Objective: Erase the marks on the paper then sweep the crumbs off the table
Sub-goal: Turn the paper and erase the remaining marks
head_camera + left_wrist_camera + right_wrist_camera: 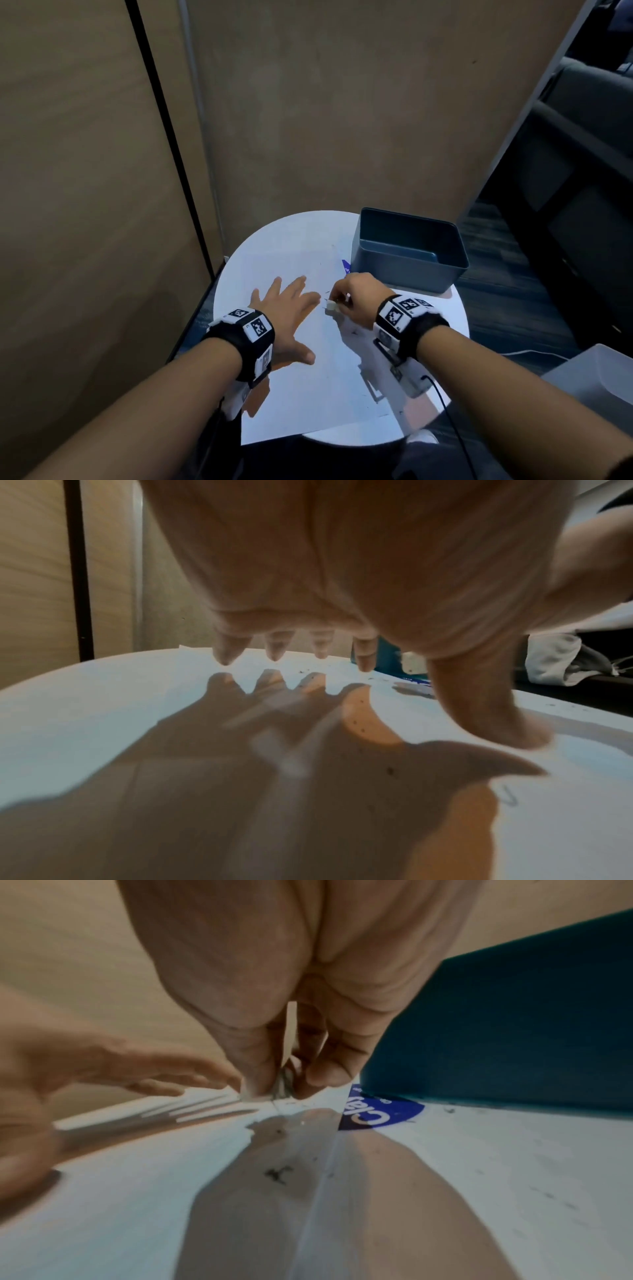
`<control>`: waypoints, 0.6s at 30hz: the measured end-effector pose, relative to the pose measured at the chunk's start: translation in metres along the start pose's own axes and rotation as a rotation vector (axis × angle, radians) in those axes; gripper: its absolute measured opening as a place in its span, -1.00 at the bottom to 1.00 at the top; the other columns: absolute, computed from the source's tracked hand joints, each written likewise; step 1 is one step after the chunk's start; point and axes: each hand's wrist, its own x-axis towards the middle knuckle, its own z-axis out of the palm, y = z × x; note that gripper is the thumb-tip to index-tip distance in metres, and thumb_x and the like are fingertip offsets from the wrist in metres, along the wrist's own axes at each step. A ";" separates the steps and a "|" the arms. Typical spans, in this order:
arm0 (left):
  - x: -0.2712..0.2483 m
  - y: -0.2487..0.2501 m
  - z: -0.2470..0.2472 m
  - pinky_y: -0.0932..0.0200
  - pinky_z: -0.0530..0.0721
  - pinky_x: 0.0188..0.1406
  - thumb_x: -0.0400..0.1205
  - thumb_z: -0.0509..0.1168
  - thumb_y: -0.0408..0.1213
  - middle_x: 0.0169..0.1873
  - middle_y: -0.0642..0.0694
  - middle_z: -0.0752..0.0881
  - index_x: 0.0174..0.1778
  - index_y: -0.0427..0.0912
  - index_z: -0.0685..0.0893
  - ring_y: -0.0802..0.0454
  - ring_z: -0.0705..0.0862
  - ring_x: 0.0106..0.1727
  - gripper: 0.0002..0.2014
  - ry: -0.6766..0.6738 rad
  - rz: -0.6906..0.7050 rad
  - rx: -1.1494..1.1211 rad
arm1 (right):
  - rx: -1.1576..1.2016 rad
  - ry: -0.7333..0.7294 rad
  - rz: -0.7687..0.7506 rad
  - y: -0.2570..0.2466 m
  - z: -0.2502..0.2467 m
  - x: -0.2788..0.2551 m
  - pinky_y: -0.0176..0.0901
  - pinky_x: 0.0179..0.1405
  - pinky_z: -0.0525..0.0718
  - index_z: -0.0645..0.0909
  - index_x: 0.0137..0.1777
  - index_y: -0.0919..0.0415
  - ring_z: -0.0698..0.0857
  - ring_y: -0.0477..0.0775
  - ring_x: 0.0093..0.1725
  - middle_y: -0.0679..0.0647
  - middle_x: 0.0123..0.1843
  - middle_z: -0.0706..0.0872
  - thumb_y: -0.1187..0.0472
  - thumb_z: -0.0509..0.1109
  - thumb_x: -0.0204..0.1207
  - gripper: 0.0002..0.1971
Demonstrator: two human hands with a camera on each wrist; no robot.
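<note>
A white sheet of paper [308,387] lies on the round white table [455,315]. My left hand [287,305] rests flat on the sheet with fingers spread, thumb [496,718] touching down. My right hand [356,298] pinches a small white eraser [331,305] and presses its tip [250,1093] onto the paper just right of my left fingertips. Faint pencil marks [325,294] show around the eraser. Dark eraser crumbs [277,1173] lie on the paper below my right wrist, and more crumbs [301,672] lie near the far edge.
A dark teal bin [409,248] stands open on the table's far right, close behind my right hand. A blue round sticker [380,1114] sits on the table beside the bin. Brown wall panels [102,171] rise behind and left.
</note>
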 end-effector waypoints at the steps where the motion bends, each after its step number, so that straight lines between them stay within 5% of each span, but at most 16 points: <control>1: 0.004 -0.001 0.003 -0.59 -0.09 0.56 0.29 0.43 0.47 0.73 0.10 -0.30 0.67 0.35 -0.14 -0.31 -0.24 0.73 0.16 -0.036 -0.001 0.026 | -0.018 -0.013 -0.008 -0.002 0.001 0.005 -0.06 0.09 0.67 0.73 0.16 0.16 0.70 0.13 0.06 0.12 0.06 0.75 0.06 0.40 0.60 -0.76; 7: 0.016 -0.004 0.006 -0.67 -0.16 0.49 0.25 0.41 0.53 0.69 0.08 -0.42 0.61 0.43 -0.40 -0.37 -0.35 0.70 0.26 -0.115 0.000 0.074 | -0.108 0.015 -0.053 -0.003 0.014 0.014 -0.14 -0.11 0.50 0.71 0.20 0.19 0.67 0.19 0.10 0.13 0.11 0.70 0.14 0.29 0.67 -0.76; 14: 0.015 -0.005 0.011 -0.65 -0.13 0.52 0.24 0.39 0.55 0.67 0.11 -0.47 0.56 0.48 -0.45 -0.36 -0.35 0.70 0.25 -0.131 -0.016 0.087 | -0.114 -0.060 -0.159 -0.003 0.025 -0.020 0.00 0.01 0.68 0.77 0.12 0.17 0.70 0.19 0.06 0.10 0.05 0.75 0.14 0.31 0.62 -0.76; 18: 0.014 -0.002 0.008 -0.68 -0.13 0.49 0.23 0.40 0.53 0.68 0.10 -0.46 0.53 0.56 -0.40 -0.39 -0.35 0.69 0.21 -0.113 0.003 0.077 | -0.110 -0.045 -0.115 -0.003 0.005 -0.006 -0.14 -0.03 0.59 0.76 0.15 0.12 0.69 0.13 0.07 0.07 0.08 0.75 0.08 0.36 0.62 -0.77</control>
